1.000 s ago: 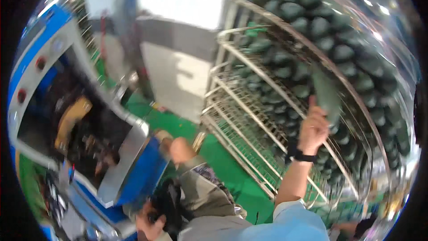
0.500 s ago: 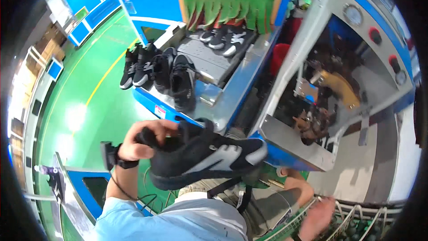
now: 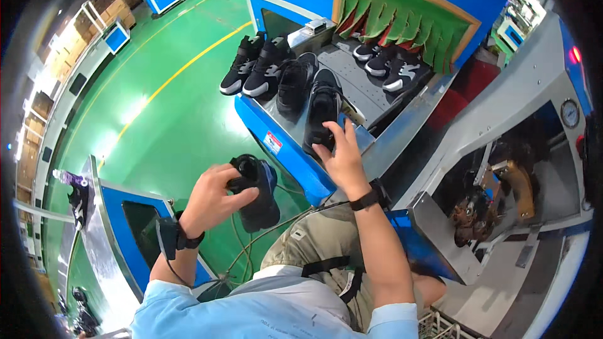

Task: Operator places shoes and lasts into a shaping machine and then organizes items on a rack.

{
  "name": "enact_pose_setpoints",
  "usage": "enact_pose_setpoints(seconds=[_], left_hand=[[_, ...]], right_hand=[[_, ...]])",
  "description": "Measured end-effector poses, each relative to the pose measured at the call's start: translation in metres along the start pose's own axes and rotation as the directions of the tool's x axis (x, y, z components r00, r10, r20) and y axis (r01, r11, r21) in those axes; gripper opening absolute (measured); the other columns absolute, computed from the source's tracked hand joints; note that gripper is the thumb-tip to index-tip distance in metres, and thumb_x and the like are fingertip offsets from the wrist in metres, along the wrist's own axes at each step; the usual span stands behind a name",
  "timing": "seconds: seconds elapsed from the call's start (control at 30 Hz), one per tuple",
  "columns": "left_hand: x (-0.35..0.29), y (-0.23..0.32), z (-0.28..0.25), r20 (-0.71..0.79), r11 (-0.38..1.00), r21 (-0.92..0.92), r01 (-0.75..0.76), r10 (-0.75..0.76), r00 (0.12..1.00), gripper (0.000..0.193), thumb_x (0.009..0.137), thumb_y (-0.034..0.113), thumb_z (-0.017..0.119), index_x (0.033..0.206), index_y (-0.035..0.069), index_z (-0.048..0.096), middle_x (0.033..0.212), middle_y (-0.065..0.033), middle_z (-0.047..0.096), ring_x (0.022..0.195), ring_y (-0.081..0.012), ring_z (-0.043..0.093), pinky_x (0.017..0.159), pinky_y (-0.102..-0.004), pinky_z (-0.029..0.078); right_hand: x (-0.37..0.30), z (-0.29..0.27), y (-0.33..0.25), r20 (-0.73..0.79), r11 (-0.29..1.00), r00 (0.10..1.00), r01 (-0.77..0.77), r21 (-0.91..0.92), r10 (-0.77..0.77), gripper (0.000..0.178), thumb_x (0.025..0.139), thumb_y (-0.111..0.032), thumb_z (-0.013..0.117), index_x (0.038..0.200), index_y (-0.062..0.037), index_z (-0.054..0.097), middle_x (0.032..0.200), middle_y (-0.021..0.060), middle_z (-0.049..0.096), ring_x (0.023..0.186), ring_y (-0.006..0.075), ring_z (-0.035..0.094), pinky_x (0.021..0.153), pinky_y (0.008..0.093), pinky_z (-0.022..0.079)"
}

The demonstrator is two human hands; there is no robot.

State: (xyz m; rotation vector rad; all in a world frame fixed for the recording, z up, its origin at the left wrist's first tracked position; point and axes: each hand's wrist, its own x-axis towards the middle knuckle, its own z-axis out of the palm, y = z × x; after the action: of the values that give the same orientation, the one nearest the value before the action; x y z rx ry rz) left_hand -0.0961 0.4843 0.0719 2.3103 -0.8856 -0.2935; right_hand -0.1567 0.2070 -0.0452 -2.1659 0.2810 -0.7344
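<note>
In my left hand [image 3: 212, 199] hangs a black sneaker [image 3: 262, 208], gripped at the collar by its heel, above the green floor. My right hand [image 3: 345, 162] is closed with thumb and fingers at the heel end of another black sneaker [image 3: 323, 103], which rests on the near edge of the conveyor [image 3: 370, 144]. Beside that one lies a further black sneaker [image 3: 292, 88]. Left of them, black sneakers with white toes [image 3: 264, 69] stand together at the conveyor's corner.
Several black-and-white sneakers [image 3: 402, 72] sit on the conveyor bed before a green strip curtain [image 3: 402, 28]. A machine with a gauge [image 3: 570, 113] stands on the right. At left is a blue-panelled bench [image 3: 125, 213]. Cables [image 3: 248, 254] hang near my legs.
My left hand has lowered the sneaker and turned it toe down. My right hand has come up from the lower right to the sneaker on the conveyor. The view has shifted.
</note>
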Motion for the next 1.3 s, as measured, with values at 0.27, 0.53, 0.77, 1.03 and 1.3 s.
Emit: enact_pose_setpoints(seconds=[0.27, 0.53, 0.77, 1.03, 1.3], left_hand=[[-0.009, 0.010, 0.031, 0.181, 0.984, -0.161, -0.075, 0.104, 0.978, 0.044, 0.079, 0.007, 0.074, 0.120, 0.005, 0.057, 0.099, -0.0167, 0.070, 0.091, -0.0336, 0.070, 0.078, -0.0403, 0.054], [-0.068, 0.014, 0.053, 0.607, 0.951, -0.304, 0.051, 0.152, 0.780, 0.048, 0.083, 0.009, 0.074, 0.126, 0.012, 0.053, 0.093, -0.0118, 0.069, 0.083, -0.0272, 0.069, 0.073, -0.0368, 0.053], [-0.122, 0.018, 0.027, 0.735, 0.997, -0.007, 0.083, -0.052, 0.676, 0.043, 0.086, 0.026, 0.075, 0.127, 0.014, 0.065, 0.095, -0.0107, 0.073, 0.083, -0.0276, 0.070, 0.074, -0.0382, 0.053], [-0.183, -0.032, 0.004, 0.476, 0.951, 0.160, 0.265, -0.310, 0.823, 0.061, 0.082, 0.057, 0.073, 0.107, 0.001, 0.072, 0.086, -0.0206, 0.070, 0.080, -0.0343, 0.067, 0.072, -0.0416, 0.052], [-0.339, -0.090, -0.129, -0.157, 0.820, -0.011, 0.572, -0.566, 0.809, 0.042, 0.075, 0.035, 0.079, 0.101, 0.002, 0.073, 0.080, -0.0137, 0.072, 0.074, -0.0235, 0.069, 0.070, -0.0353, 0.054]], right_hand=[[-0.073, -0.081, -0.090, 0.357, 0.988, 0.922, 0.153, 0.025, -0.152, 0.034, 0.071, -0.015, 0.082, 0.100, -0.0098, 0.067, 0.137, 0.0317, 0.050, 0.115, 0.0483, 0.059, 0.094, 0.0468, 0.052], [-0.184, -0.072, -0.127, 0.388, 0.974, 0.916, 0.168, -0.152, -0.097, 0.021, 0.069, -0.016, 0.077, 0.088, -0.0104, 0.068, 0.130, 0.0285, 0.054, 0.100, 0.0401, 0.065, 0.081, 0.0446, 0.057], [-0.208, -0.034, -0.119, 0.508, 0.986, 0.845, 0.134, 0.101, -0.167, 0.032, 0.080, -0.036, 0.077, 0.098, -0.0097, 0.072, 0.110, 0.0180, 0.066, 0.089, 0.0373, 0.068, 0.075, 0.0447, 0.056], [-0.205, 0.031, -0.134, 0.461, 0.882, 0.792, 0.195, 0.429, -0.400, 0.021, 0.084, -0.022, 0.075, 0.092, -0.0032, 0.071, 0.099, 0.0127, 0.070, 0.087, 0.0329, 0.069, 0.074, 0.0403, 0.057], [-0.220, -0.013, -0.053, 0.506, 0.947, 0.843, -0.289, 0.142, 0.182, 0.015, 0.092, -0.010, 0.068, 0.095, 0.0041, 0.069, 0.084, 0.0109, 0.073, 0.074, 0.0176, 0.068, 0.068, 0.0322, 0.053]])
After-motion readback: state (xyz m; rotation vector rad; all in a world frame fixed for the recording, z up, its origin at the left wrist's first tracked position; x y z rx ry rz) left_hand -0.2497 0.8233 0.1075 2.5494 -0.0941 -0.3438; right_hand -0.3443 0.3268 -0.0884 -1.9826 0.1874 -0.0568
